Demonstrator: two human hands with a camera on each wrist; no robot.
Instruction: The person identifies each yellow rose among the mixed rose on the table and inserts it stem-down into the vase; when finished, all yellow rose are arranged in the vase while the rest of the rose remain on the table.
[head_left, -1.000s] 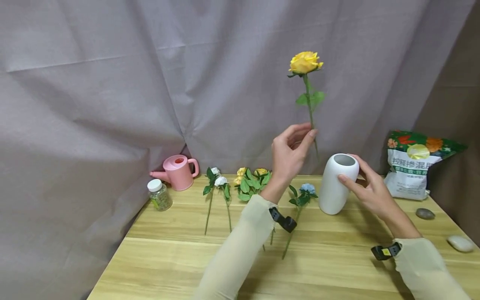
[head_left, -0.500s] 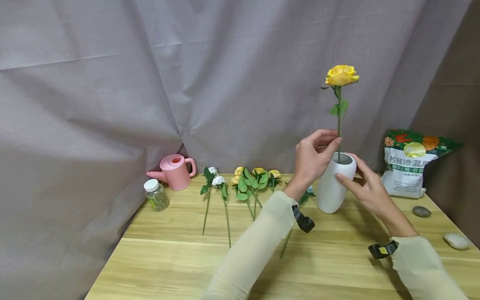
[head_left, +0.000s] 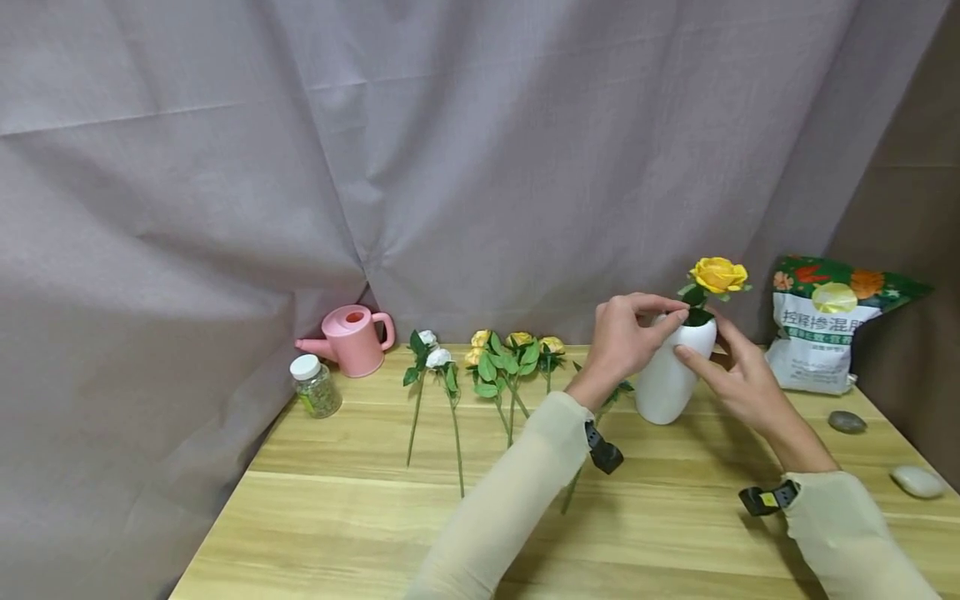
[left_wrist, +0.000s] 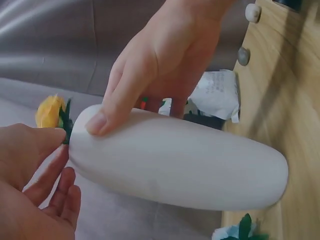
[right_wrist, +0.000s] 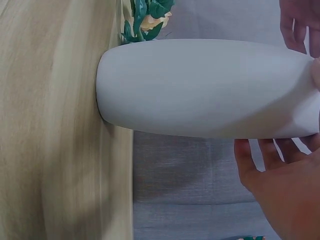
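A pale wood-grain table (head_left: 315, 517) stands before a greyish-purple curtain (head_left: 487, 167) that hangs in soft folds and creases. On it is a smooth white vase (head_left: 664, 387), tall and gently rounded; in its mouth sits a yellow rose (head_left: 718, 275), ruffle-petalled with dark green leaves. The vase rests base down, mouth upward, its long axis close to vertical. The rose points up, its bloom just above the rim and leaning rightward. The left hand (head_left: 628, 333) pinches the rose's greenery at the rim; the right hand (head_left: 738, 379) grips the vase's upper part.
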